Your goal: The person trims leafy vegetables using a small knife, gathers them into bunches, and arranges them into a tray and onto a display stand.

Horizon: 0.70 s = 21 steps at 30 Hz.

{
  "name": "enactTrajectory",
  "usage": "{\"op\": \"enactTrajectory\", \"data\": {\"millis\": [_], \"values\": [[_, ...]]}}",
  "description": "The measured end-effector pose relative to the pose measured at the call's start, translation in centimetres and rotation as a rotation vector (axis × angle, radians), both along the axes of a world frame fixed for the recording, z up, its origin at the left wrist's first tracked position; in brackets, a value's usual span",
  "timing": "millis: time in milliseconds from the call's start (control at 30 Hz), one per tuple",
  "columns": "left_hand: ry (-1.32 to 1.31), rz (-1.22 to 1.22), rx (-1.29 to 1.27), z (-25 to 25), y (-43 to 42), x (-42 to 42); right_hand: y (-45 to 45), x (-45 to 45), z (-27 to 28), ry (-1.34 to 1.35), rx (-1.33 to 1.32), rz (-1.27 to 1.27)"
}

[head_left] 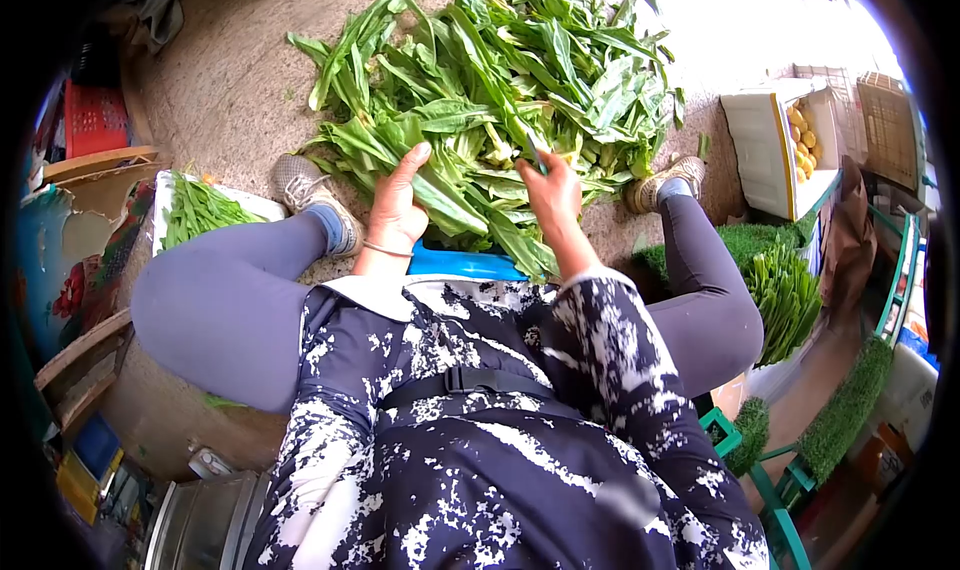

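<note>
A big heap of leafy green vegetables [480,60] with long leaves lies on the ground between my feet. My left hand [398,208] is closed round a bunch of leafy greens [445,198] at the near edge of the heap, with the thumb on top and most fingers hidden. To its right, my right hand [553,195] is closed on a small knife [537,152]. Only a short grey part of the knife shows, close to pale cut stem ends. Below both hands, the rim of a blue container [465,263] shows under hanging leaves.
A white tray of greens [205,210] sits beside my left shoe [318,195]. On the right are a white box of yellow produce [775,150], a bundle of upright greens [780,300] and green shelving [785,510]. A red basket [95,120] stands far left.
</note>
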<state>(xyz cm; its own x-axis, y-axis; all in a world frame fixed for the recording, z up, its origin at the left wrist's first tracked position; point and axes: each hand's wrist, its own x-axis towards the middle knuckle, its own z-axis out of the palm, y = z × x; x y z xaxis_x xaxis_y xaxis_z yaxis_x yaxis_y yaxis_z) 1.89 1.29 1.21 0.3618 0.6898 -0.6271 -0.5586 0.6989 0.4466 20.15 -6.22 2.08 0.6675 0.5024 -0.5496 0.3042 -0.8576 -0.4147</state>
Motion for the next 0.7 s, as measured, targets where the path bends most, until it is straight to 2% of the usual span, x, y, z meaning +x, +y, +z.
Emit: {"op": "enactTrajectory", "data": {"millis": [133,200,267,333,367,400,467,500,633,700], "values": [[0.07,-0.012,-0.084,-0.7,0.2,-0.5,2.8,1.7,-3.7,-0.297,-0.061,0.223],[0.139,-0.029,-0.203,-1.7,0.3,-1.0,2.8,2.2,-4.0,-0.338,-0.033,0.207],[0.221,-0.044,-0.212,-2.2,0.0,-1.1,2.4,2.6,-3.1,-0.295,-0.003,0.187],[0.284,-0.024,-0.216,-2.2,-0.1,-0.9,1.8,3.4,-2.5,0.155,0.269,-0.047],[0.293,-0.027,-0.216,-2.3,0.0,-0.7,1.0,3.6,-2.1,0.628,0.497,-0.349],[0.292,-0.028,-0.219,-1.8,0.0,-0.6,0.2,3.4,-1.1,0.905,0.612,-0.454],[0.251,-0.042,-0.194,-0.2,0.1,-0.1,-1.3,3.0,0.0,1.122,0.629,-0.573],[0.27,-0.088,-0.185,0.0,0.1,0.2,-1.7,2.2,1.0,1.136,0.585,-0.638],[0.092,-0.16,-0.009,1.5,0.5,0.6,-3.2,0.7,1.5,1.324,0.509,-0.597],[0.041,-0.211,0.1,2.9,0.8,0.7,-3.5,0.1,1.5,1.319,0.45,-0.532]]}}
